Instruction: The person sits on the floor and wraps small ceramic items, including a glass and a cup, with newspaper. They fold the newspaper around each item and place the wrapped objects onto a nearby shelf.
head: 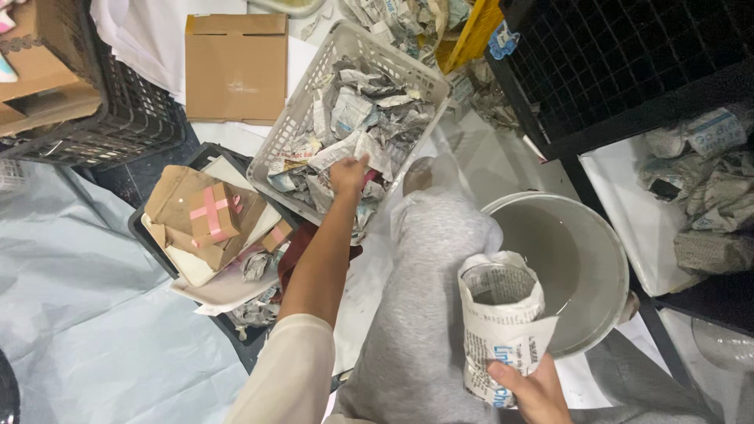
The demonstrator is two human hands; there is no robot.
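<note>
My left hand (348,174) reaches forward into a white plastic basket (308,104) filled with crumpled newspaper (369,118), its fingers closed on a piece of that paper. My right hand (534,389) at the bottom right grips a cylinder-shaped object wrapped in newspaper (499,318), held upright with the open top showing. My grey-trousered leg (428,314) lies between the two arms. A white bucket (573,263) stands just beyond the wrapped object.
A tray of brown paper parcels with pink tape (208,216) sits left of my arm. Black crates (118,118) (620,63) stand at the back left and right. A flat cardboard box (236,67) lies behind. More newspaper-wrapped bundles (707,196) rest at the right.
</note>
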